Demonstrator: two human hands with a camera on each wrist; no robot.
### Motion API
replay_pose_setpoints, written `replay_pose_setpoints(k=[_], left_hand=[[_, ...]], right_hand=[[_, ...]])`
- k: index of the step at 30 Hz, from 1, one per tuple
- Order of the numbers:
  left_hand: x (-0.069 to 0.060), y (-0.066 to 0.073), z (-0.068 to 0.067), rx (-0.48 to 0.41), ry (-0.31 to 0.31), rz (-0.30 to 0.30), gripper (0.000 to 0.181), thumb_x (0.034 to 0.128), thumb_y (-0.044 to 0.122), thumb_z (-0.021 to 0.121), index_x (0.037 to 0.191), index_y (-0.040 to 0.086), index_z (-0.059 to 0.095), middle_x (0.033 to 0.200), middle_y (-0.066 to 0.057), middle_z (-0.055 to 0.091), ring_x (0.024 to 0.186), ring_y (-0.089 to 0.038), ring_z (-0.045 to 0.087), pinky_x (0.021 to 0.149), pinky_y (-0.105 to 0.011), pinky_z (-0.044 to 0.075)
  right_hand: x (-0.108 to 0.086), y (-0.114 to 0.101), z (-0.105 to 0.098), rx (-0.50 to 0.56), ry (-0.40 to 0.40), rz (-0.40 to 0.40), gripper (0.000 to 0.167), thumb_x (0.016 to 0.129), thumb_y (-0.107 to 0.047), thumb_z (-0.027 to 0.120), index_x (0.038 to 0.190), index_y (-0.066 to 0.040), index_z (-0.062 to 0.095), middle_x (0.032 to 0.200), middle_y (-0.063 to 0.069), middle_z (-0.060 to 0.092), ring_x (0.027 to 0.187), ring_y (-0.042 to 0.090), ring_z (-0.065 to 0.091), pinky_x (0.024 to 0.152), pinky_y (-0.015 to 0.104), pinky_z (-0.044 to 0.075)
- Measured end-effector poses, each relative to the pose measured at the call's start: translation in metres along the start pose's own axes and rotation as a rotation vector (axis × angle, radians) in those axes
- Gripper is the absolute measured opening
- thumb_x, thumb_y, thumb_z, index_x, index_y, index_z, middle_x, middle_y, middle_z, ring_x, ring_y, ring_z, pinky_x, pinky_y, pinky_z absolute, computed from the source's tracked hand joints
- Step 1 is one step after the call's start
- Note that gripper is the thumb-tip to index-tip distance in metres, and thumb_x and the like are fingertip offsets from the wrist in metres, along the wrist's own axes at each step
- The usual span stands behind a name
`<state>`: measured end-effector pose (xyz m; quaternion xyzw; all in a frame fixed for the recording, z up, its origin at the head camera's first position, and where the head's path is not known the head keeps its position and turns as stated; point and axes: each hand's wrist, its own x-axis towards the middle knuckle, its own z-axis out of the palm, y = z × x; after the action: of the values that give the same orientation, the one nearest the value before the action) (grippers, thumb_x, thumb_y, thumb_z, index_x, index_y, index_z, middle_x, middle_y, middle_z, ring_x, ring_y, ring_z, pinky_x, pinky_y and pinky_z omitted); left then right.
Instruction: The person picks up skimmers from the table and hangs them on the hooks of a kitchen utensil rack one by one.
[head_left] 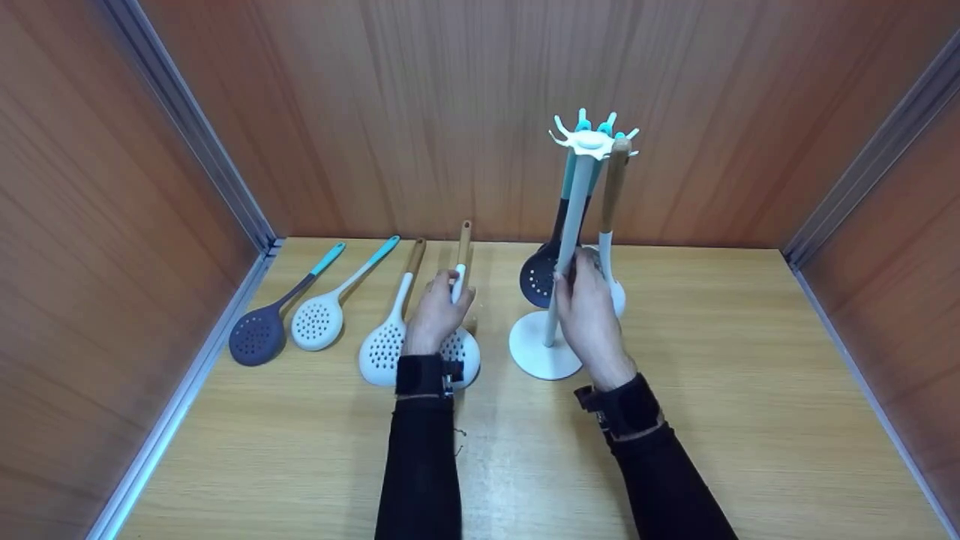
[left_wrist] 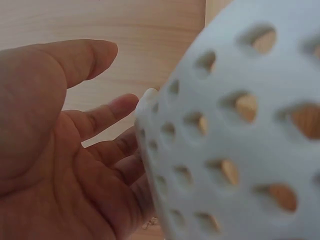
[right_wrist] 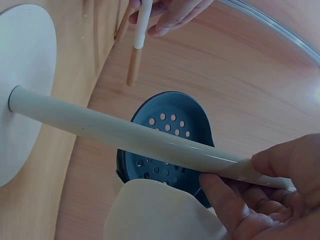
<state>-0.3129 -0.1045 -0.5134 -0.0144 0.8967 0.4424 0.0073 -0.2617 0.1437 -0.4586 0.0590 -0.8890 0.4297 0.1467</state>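
The pale desk is walled in wood; left of the stand, a brown-handled white skimmer has the left hand at its handle, though whether it grips I cannot tell, while the right hand grasps the pole, a dark skimmer hanging beyond. The step looks like picking up; the next move calls for a secure handle hold and a steady pole.

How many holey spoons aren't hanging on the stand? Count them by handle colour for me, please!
Blue-handled spoons: 2
Brown-handled spoons: 2
Total: 4
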Motion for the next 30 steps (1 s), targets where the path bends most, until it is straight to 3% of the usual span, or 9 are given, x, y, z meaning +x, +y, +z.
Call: replay_pose_setpoints(k=[5,8,14,24,30], left_hand=[[0.0,0.004,-0.001,-0.018,0.007,-0.018,0.056,0.1222,0.036,0.064,0.17,0.011,0.051,0.157,-0.02,0.065,0.129,-0.034,0.07,0.097,-0.044,0.06],[0.0,0.005,-0.001,-0.033,0.019,-0.004,0.056,0.1223,0.036,0.064,0.171,0.01,0.051,0.164,-0.021,0.063,0.141,-0.036,0.069,0.108,-0.05,0.062],[-0.001,0.007,-0.002,-0.02,0.062,0.058,0.058,0.1214,0.033,0.065,0.171,0.007,0.051,0.155,-0.023,0.07,0.136,-0.039,0.073,0.112,-0.054,0.062],[-0.001,0.009,-0.003,-0.042,0.069,0.068,0.058,0.1212,0.032,0.066,0.172,0.007,0.05,0.155,-0.021,0.068,0.136,-0.037,0.072,0.112,-0.052,0.062],[-0.002,0.013,-0.004,-0.037,0.091,0.101,0.058,0.1205,0.029,0.067,0.171,0.004,0.052,0.147,-0.02,0.071,0.124,-0.035,0.073,0.104,-0.051,0.063]], right_hand=[[0.0,0.0,0.0,0.007,-0.004,0.007,0.048,0.122,-0.008,0.058,0.168,0.003,0.047,0.156,0.026,0.066,0.148,0.042,0.071,0.124,0.056,0.062],[0.0,0.0,0.0,-0.001,0.01,-0.013,0.048,0.122,-0.007,0.059,0.167,0.004,0.047,0.154,0.027,0.066,0.146,0.043,0.072,0.123,0.057,0.063],[-0.003,0.001,0.002,-0.028,0.057,-0.08,0.046,0.12,-0.004,0.06,0.163,0.008,0.05,0.148,0.03,0.068,0.139,0.044,0.075,0.117,0.059,0.065],[-0.003,0.001,0.001,-0.018,0.038,-0.053,0.046,0.121,-0.005,0.06,0.164,0.006,0.049,0.149,0.028,0.068,0.14,0.043,0.075,0.118,0.058,0.065],[-0.002,0.002,0.002,-0.023,0.052,-0.068,0.044,0.121,-0.005,0.061,0.162,0.006,0.051,0.147,0.028,0.069,0.137,0.043,0.076,0.116,0.057,0.066]])
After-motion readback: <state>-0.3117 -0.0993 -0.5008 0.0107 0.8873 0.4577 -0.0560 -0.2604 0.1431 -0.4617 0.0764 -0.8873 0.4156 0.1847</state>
